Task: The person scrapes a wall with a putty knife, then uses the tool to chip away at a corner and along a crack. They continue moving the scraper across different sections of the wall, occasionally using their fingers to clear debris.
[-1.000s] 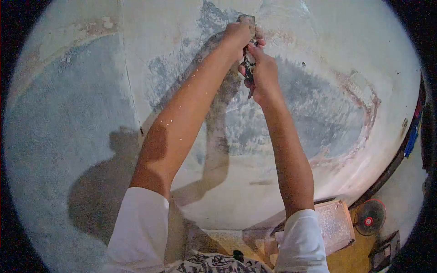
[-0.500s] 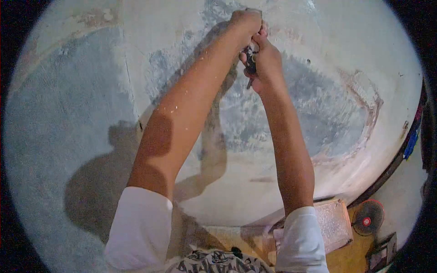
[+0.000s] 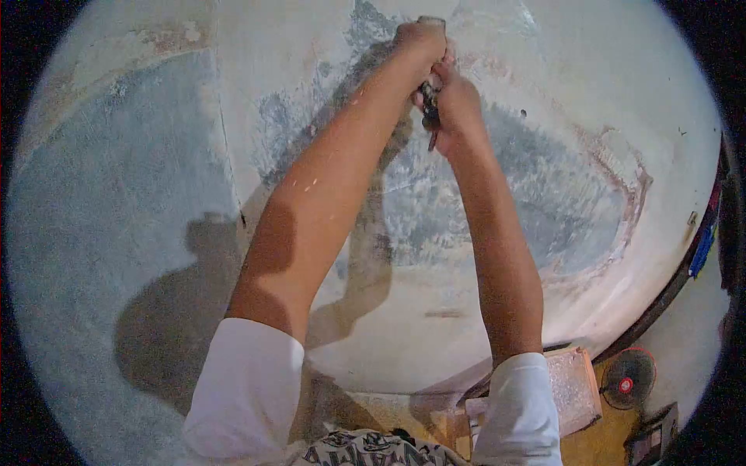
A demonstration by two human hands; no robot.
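Both arms reach up against a wall (image 3: 443, 291) with peeling pale paint and grey-blue patches. My left hand (image 3: 422, 40) is closed high on the wall, around a tool whose flat end (image 3: 432, 19) just shows above the fist. Right below it, my right hand (image 3: 458, 101) is closed around a dark, narrow handle (image 3: 430, 116) that points downward. The two hands touch or nearly touch. Whether the flat end and the handle belong to one tool is hidden by the fingers. Small pale flakes stick to my left forearm (image 3: 311, 186).
At lower right stand a pale box-like object (image 3: 573, 388) and a dark round fan (image 3: 628, 379) with a red centre. Something blue (image 3: 702, 248) hangs by the right edge. A dark hole (image 3: 523, 113) marks the wall right of my hands.
The view has shifted slightly, so the wall and fan sit a little lower. Both hands stay closed at nearly the same place, and the dark handle is angled slightly differently.
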